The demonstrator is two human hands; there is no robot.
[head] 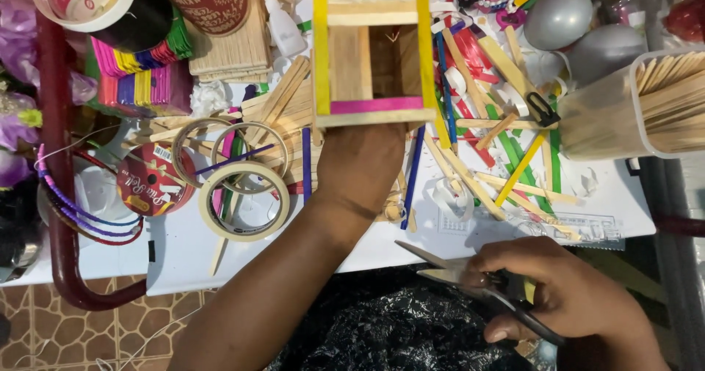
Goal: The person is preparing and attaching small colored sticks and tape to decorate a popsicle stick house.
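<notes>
Our left hand (360, 169) grips the bottom edge of an open box frame built of plain wooden craft sticks with yellow and pink sticks on its front (373, 52), holding it up over the white work table (176, 257). The fingers are hidden behind the frame, so we cannot tell how tightly they close, but the frame clearly rests in that grip. Our right hand (565, 294) is closed around the dark handles of a pair of metal scissors (470, 279), whose blades stand partly open and point left, toward the left forearm, with nothing between them.

We judge the box frame light but fragile: thin flat sticks joined at their ends, stiff along the grain, liable to rack or pop apart if squeezed across the open middle. The doubled bottom rail, where we hold it, looks the soundest place to take it.

Just left of the gripping hand lie rings of cream masking tape (244, 198), smooth and papery. To the right of it spreads a loose scatter of coloured and plain craft sticks (507, 151), and farther right stands a clear plastic tub of plain sticks (646, 107).
</notes>
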